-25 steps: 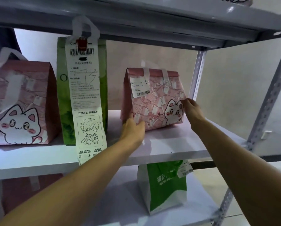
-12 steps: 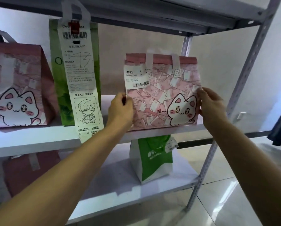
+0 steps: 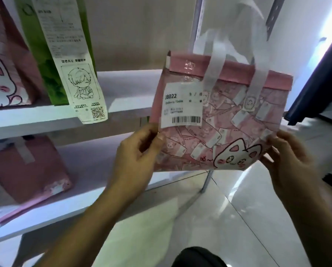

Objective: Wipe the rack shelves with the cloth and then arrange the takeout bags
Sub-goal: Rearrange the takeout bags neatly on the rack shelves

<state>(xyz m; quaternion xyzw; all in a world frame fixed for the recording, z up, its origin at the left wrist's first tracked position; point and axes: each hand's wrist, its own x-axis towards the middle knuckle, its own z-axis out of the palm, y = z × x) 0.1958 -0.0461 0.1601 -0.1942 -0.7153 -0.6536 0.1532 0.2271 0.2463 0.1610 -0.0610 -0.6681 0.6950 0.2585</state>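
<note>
The pink cat bag (image 3: 219,120) has come off the middle shelf (image 3: 122,81) into the air, pinched between left hand (image 3: 136,157) and right hand (image 3: 290,160), leaving its place free for wiping.

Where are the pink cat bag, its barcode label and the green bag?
pink cat bag (image 3: 238,132), head view, patterned front.
barcode label (image 3: 182,105), head view, label middle.
green bag (image 3: 43,60), head view, front face.

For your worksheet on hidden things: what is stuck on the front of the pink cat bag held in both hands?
A white label with a barcode is on the pink cat bag. Its contents are hidden.
</note>
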